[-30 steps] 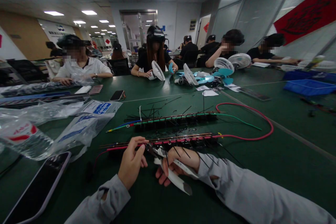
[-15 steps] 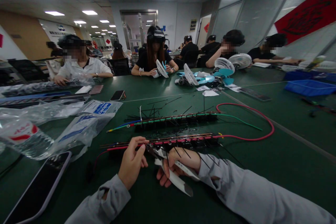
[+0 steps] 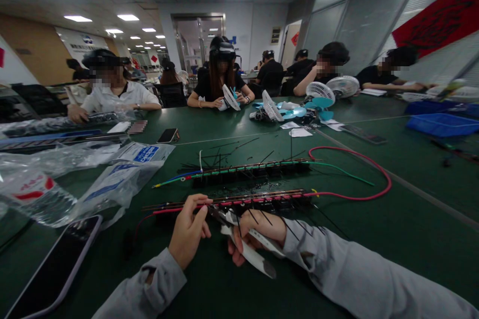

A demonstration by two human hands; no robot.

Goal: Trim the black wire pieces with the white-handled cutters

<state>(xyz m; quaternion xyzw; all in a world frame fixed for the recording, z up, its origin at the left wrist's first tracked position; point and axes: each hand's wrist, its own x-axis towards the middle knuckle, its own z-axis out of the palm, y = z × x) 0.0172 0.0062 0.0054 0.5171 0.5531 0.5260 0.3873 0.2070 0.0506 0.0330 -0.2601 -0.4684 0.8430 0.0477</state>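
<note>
My left hand point(image 3: 189, 232) pinches the near wire bundle point(image 3: 262, 196), a long black strip with red and pink wires and black cable ties sticking out. My right hand point(image 3: 258, 232) grips white-handled cutters point(image 3: 251, 253) whose jaws point at the bundle beside my left fingers. A second bundle point(image 3: 247, 169) with green, blue and red wires lies parallel just behind. A red wire point(image 3: 370, 172) loops off to the right.
A phone point(image 3: 52, 269) lies at the near left beside clear plastic bags point(image 3: 112, 179). Another phone point(image 3: 166, 135) sits farther back. Several people work across the green table point(image 3: 392, 229) with white fans point(image 3: 320, 92). A blue tray point(image 3: 441, 123) stands at the right.
</note>
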